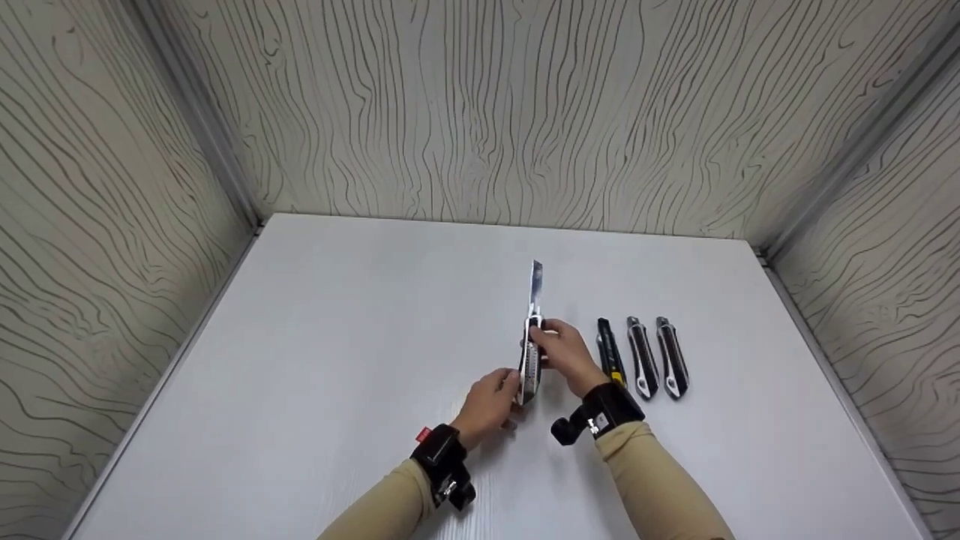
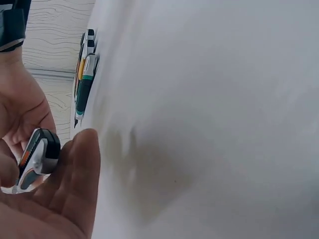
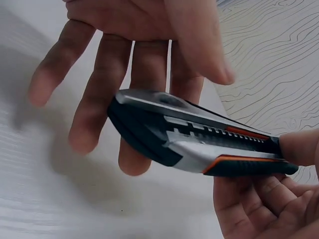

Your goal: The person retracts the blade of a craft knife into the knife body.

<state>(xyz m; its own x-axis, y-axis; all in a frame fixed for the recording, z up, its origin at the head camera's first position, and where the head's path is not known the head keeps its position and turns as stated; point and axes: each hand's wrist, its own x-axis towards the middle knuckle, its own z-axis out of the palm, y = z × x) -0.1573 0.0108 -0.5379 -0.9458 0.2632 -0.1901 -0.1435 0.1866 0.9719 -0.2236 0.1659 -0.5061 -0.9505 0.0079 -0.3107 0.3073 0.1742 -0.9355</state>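
A utility knife (image 1: 529,367) with a dark green and silver handle and orange trim is held above the white table, its long blade (image 1: 536,281) extended away from the person. My right hand (image 1: 566,352) grips the handle near the blade end, thumb on its upper face. Around the butt end is my left hand (image 1: 484,405). In the right wrist view, the left fingers (image 3: 102,74) are spread fairly straight behind the butt, without curling round it. The left wrist view shows the knife's butt (image 2: 45,149) between the left thumb and fingers.
Right of the hands, three more knives lie side by side on the white table (image 1: 337,322): a black one with yellow (image 1: 611,352), a silver and dark one (image 1: 643,356) and a similar one (image 1: 673,356). Wood-grain panels (image 1: 480,112) enclose the back and sides.
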